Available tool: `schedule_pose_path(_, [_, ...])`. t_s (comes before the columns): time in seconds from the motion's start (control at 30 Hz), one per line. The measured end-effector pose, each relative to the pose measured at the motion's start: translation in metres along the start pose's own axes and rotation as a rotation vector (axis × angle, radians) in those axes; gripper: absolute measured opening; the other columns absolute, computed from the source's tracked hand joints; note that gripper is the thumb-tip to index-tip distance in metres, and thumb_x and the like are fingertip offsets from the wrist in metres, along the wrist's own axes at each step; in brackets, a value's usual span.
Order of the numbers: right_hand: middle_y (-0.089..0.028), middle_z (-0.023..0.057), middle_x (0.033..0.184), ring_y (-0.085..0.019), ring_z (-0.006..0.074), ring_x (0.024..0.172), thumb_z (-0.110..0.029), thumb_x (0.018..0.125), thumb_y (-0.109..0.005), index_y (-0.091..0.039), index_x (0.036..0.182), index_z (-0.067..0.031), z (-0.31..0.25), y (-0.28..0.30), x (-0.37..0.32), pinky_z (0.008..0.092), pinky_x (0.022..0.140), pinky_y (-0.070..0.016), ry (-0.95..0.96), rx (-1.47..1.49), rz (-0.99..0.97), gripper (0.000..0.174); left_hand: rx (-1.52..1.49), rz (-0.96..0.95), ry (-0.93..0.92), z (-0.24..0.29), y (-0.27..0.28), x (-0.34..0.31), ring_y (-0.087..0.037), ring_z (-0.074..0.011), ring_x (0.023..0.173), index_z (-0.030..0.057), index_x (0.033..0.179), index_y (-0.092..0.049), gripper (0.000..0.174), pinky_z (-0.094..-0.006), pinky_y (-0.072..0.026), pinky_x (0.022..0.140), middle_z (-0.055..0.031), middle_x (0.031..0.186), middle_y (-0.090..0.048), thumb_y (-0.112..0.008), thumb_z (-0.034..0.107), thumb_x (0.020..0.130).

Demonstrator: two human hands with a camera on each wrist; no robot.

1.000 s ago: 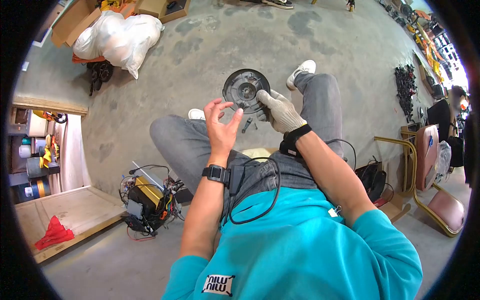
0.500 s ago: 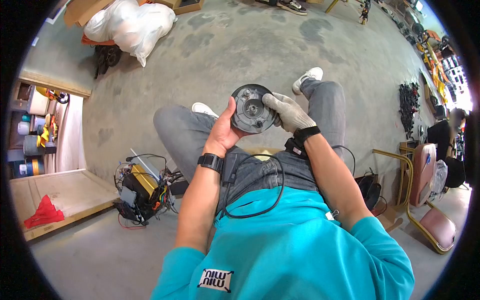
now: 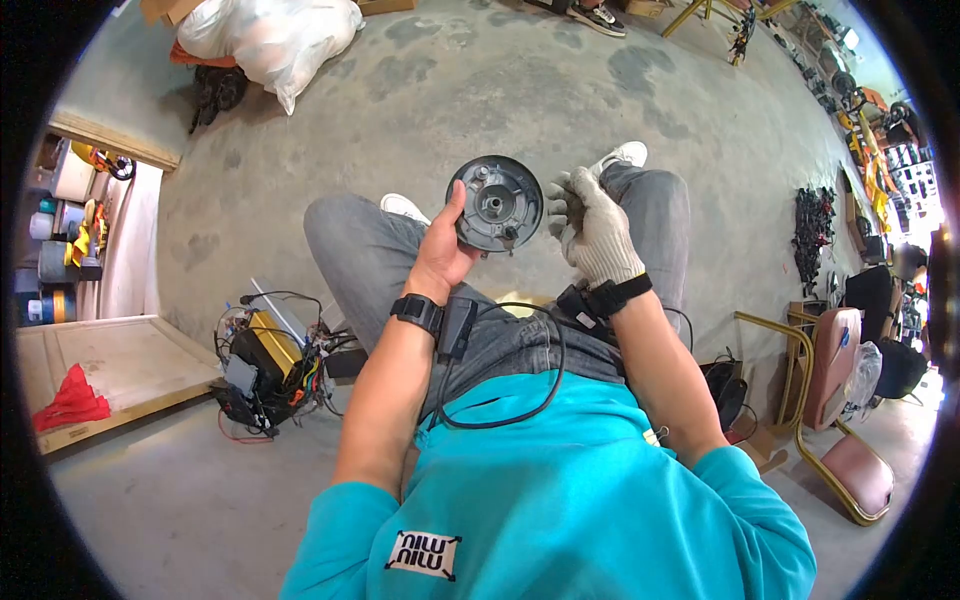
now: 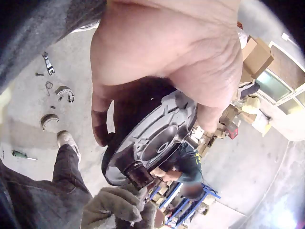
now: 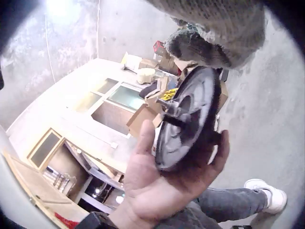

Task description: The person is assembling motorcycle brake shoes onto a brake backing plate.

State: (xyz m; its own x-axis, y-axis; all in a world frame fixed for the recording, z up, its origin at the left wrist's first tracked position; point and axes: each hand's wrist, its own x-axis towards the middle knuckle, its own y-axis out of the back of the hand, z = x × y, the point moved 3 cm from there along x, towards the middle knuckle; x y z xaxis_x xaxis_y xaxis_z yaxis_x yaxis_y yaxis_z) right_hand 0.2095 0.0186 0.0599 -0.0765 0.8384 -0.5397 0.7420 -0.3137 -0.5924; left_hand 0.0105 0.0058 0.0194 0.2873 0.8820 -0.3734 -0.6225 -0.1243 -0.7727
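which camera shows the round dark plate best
Head view: the plate faces the camera nearly full on, the left hand covering only some edge. The left wrist view has it slanted and partly behind that hand; the right wrist view shows it steeply tilted.

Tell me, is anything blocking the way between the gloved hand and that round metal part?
Nothing visible does. In the head view, only a small gap, with floor behind it, separates the gloved right hand from the round metal part. The left hand grips its opposite side, out of the way.
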Motion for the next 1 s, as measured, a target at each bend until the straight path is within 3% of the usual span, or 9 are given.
schedule_pose_path(0.27, [-0.064,0.0063,0.089,-0.057,0.0147,0.066,-0.026,0.102,-0.058,-0.061,0.11,-0.0005,0.011,0.034,0.01,0.0311,0.056,-0.0493,0.001,-0.121,0.029,0.027,0.023,-0.036,0.041,-0.003,0.002,0.001,-0.06,-0.0252,0.126,0.0075,0.141,-0.052,0.056,-0.0438,-0.0482,0.108,-0.0096,0.136,-0.062,-0.057,0.049,0.103])
schedule_pose_path(0.33, [-0.064,0.0055,0.088,-0.058,0.0133,0.07,-0.026,0.097,-0.063,-0.064,0.108,0.0017,0.011,0.042,0.019,0.0294,0.058,-0.0509,0.155,-0.524,0.189,0.029,0.004,0.025,0.02,-0.002,0.004,0.004,-0.06,-0.0246,0.125,0.0074,0.14,-0.053,0.057,-0.0439,-0.0474,0.109,-0.0097,0.136,-0.063,-0.06,0.049,0.101])
schedule_pose_path(0.47, [-0.072,0.0174,0.095,-0.07,0.0297,0.087,-0.03,0.093,-0.063,-0.068,0.108,-0.0016,0.004,0.051,0.031,0.0394,0.079,-0.0543,0.381,-1.271,0.26,0.032,0.007,0.06,-0.001,-0.003,0.004,0.006,-0.063,-0.0256,0.12,0.0057,0.137,-0.056,0.062,-0.0439,-0.0513,0.103,-0.0106,0.131,-0.065,-0.068,0.051,0.096])
schedule_pose_path(0.5, [-0.071,0.0205,0.102,-0.069,0.0376,0.094,-0.032,0.094,-0.062,-0.068,0.109,-0.0054,0.005,0.049,0.032,0.0431,0.087,-0.0518,0.386,-1.304,0.278,0.031,0.003,0.069,-0.008,-0.002,0.004,0.004,-0.063,-0.0257,0.12,0.0056,0.137,-0.056,0.062,-0.044,-0.0514,0.103,-0.0107,0.131,-0.065,-0.068,0.05,0.096])
schedule_pose_path(0.53, [-0.071,0.0205,0.102,-0.069,0.0376,0.094,-0.032,0.094,-0.062,-0.068,0.109,-0.0054,0.004,0.049,0.031,0.0431,0.087,-0.0518,0.386,-1.305,0.281,0.031,-0.001,0.075,-0.012,-0.001,0.003,0.003,-0.063,-0.0258,0.121,0.0056,0.137,-0.055,0.062,-0.0442,-0.0514,0.103,-0.0107,0.132,-0.065,-0.069,0.05,0.096])
schedule_pose_path(0.67, [-0.069,0.0206,0.101,-0.067,0.0406,0.097,-0.028,0.096,-0.062,-0.065,0.105,-0.0056,0.005,0.039,0.03,0.0489,0.083,-0.0523,0.601,-1.639,0.175,0.024,-0.012,0.056,-0.016,-0.001,0.001,0.002,-0.063,-0.0253,0.121,0.0054,0.137,-0.055,0.062,-0.0435,-0.0515,0.104,-0.0108,0.132,-0.065,-0.068,0.049,0.096])
schedule_pose_path(0.77, [-0.066,0.0201,0.095,-0.066,0.0413,0.092,-0.025,0.097,-0.061,-0.062,0.1,-0.0063,0.011,0.031,0.039,0.0513,0.079,-0.053,0.871,-1.941,-0.16,0.018,0.001,0.077,-0.019,0.0,0.001,0.004,-0.063,-0.0251,0.121,0.0055,0.137,-0.055,0.062,-0.0436,-0.0519,0.103,-0.0106,0.132,-0.065,-0.068,0.049,0.096])
schedule_pose_path(0.9, [-0.066,0.0208,0.097,-0.066,0.043,0.092,-0.024,0.096,-0.061,-0.062,0.1,-0.0074,0.007,0.026,0.037,0.0524,0.079,-0.0527,0.848,-1.949,-0.213,0.017,0.0,0.04,-0.033,0.0,0.004,0.007,-0.063,-0.025,0.12,0.0058,0.137,-0.055,0.062,-0.0435,-0.0529,0.102,-0.0105,0.132,-0.065,-0.067,0.05,0.096])
schedule_pose_path(1.0, [-0.067,0.0155,0.092,-0.069,0.0336,0.084,-0.024,0.096,-0.062,-0.064,0.103,-0.0056,0.005,0.029,0.029,0.0461,0.073,-0.0548,0.854,-1.849,-0.181,0.02,-0.006,0.06,-0.038,-0.002,0.006,0.007,-0.064,-0.0249,0.12,0.0057,0.137,-0.056,0.061,-0.0433,-0.0533,0.101,-0.0106,0.131,-0.065,-0.067,0.051,0.097])
